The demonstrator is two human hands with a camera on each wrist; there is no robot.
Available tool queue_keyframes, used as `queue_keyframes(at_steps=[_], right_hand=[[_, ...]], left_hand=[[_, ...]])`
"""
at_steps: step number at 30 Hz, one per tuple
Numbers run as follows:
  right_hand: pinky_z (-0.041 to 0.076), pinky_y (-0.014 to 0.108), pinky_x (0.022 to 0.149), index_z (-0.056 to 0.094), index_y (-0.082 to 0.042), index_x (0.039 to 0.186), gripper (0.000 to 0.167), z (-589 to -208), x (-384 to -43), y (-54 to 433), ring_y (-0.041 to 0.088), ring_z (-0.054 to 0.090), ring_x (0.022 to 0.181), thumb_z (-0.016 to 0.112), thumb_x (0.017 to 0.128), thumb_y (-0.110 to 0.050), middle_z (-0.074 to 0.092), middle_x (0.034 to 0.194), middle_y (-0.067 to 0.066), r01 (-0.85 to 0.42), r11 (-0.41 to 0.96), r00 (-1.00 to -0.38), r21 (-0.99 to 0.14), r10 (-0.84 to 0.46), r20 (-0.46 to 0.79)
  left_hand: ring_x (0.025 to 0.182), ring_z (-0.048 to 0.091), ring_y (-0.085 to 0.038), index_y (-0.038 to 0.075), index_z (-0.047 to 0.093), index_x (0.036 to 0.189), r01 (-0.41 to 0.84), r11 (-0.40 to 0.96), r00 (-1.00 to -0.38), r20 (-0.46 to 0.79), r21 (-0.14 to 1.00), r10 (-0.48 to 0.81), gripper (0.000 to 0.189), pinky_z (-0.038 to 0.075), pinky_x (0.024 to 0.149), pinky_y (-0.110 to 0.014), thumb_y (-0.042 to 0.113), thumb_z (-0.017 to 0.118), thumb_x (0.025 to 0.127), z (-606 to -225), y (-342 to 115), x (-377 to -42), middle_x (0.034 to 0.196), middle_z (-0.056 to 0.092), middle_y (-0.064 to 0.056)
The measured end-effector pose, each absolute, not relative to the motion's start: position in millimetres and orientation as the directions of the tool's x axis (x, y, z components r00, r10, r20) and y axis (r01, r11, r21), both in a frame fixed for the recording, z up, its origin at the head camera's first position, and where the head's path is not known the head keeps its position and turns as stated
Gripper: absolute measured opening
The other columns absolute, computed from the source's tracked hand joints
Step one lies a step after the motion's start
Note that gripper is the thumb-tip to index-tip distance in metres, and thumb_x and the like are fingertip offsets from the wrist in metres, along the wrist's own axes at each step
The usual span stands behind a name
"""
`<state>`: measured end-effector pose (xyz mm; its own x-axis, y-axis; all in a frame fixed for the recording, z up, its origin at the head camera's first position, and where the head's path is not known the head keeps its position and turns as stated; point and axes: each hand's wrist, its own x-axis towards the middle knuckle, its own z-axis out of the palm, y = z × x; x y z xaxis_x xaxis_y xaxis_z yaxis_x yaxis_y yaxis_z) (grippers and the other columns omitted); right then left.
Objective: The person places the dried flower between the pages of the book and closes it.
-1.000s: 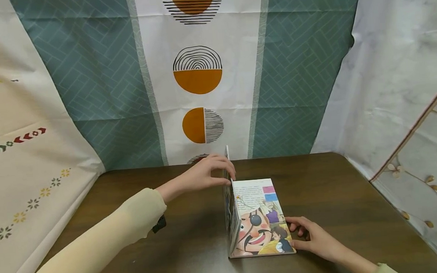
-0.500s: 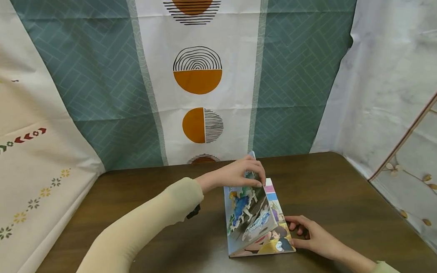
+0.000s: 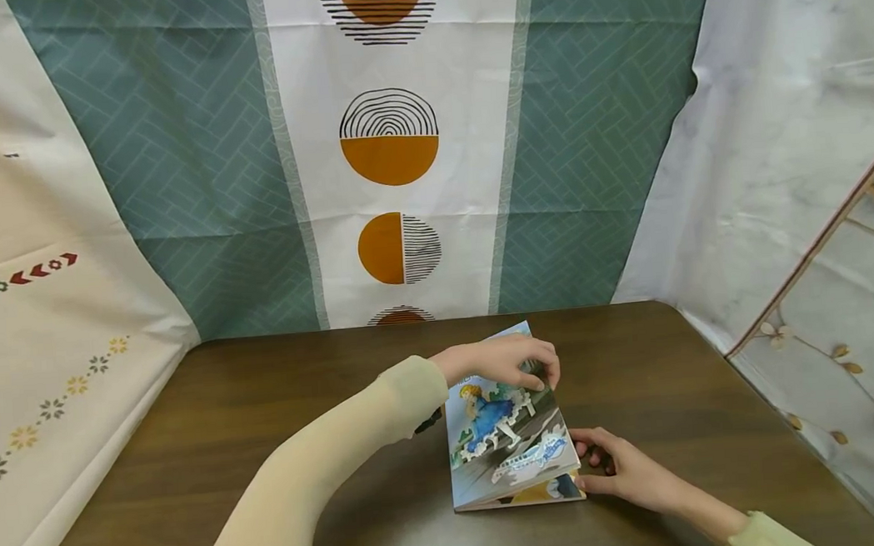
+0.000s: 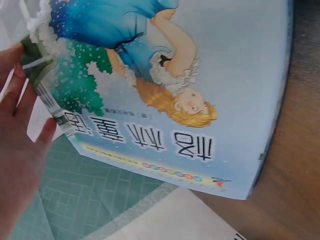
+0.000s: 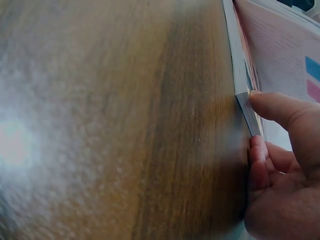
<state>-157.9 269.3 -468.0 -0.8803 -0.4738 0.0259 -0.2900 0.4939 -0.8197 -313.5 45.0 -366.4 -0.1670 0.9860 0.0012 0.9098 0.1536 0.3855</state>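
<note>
A picture book (image 3: 486, 462) with a glossy blue and grey cover lies on the brown table. Its cover, showing a figure in a blue dress, tilts up with a gap above the pages on the right side. My left hand (image 3: 504, 362) reaches across it and grips the cover's free edge near the far right corner. In the left wrist view the fingers (image 4: 14, 97) curl over that edge. My right hand (image 3: 620, 472) holds the book's near right edge, thumb against the page block and the other fingers curled beside it in the right wrist view.
The dark wooden table (image 3: 325, 413) runs back to a green and white patterned curtain (image 3: 399, 259). Embroidered cream cloth (image 3: 72, 329) hangs on the left, and pale floral cloth (image 3: 796, 251) hangs on the right.
My left hand has swung the book's upright cover over to the right and down, covering most of the illustrated page. The right hand stays at the book's near right edge.
</note>
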Motion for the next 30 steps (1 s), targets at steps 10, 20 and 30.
queue_keyframes(at_steps=[10, 20, 30], right_hand=[[0.039, 0.023, 0.064, 0.046, 0.005, 0.140, 0.061, -468.9, -158.2, 268.5, 0.002, 0.044, 0.086, 0.071, 0.091, -0.021, 0.049, 0.104, 0.009, -0.293, 0.500, -0.884, -0.815, -0.467, 0.031], [0.040, 0.022, 0.064, 0.047, 0.006, 0.138, 0.061, -469.8, -157.8, 269.7, 0.000, 0.044, 0.086, 0.073, 0.089, -0.020, 0.050, 0.103, 0.009, -0.313, 0.498, -0.883, -0.809, -0.466, 0.055], [0.040, 0.022, 0.064, 0.048, 0.008, 0.136, 0.060, -469.1, -156.9, 270.3, 0.000, 0.044, 0.087, 0.073, 0.089, -0.020, 0.050, 0.104, 0.006, -0.349, 0.494, -0.875, -0.796, -0.476, 0.088]], left_hand=[[0.101, 0.054, -0.004, 0.028, 0.068, 0.100, 0.943, 0.231, -0.223, -0.060, 0.241, 0.973, 0.006, 0.036, 0.102, -0.028, 0.025, 0.065, 0.096, -365.7, 52.9, -323.7, 0.108, 0.062, 0.011], [0.101, 0.048, -0.008, 0.029, 0.069, 0.101, 0.926, 0.299, -0.292, -0.062, 0.232, 0.954, 0.007, 0.036, 0.096, -0.028, 0.029, 0.064, 0.096, -369.2, 56.0, -340.7, 0.108, 0.062, 0.011], [0.118, 0.048, -0.013, 0.025, 0.069, 0.113, 0.910, 0.280, -0.280, -0.044, 0.305, 0.959, 0.017, 0.040, 0.102, -0.031, 0.025, 0.065, 0.096, -383.8, 52.3, -340.8, 0.123, 0.061, 0.007]])
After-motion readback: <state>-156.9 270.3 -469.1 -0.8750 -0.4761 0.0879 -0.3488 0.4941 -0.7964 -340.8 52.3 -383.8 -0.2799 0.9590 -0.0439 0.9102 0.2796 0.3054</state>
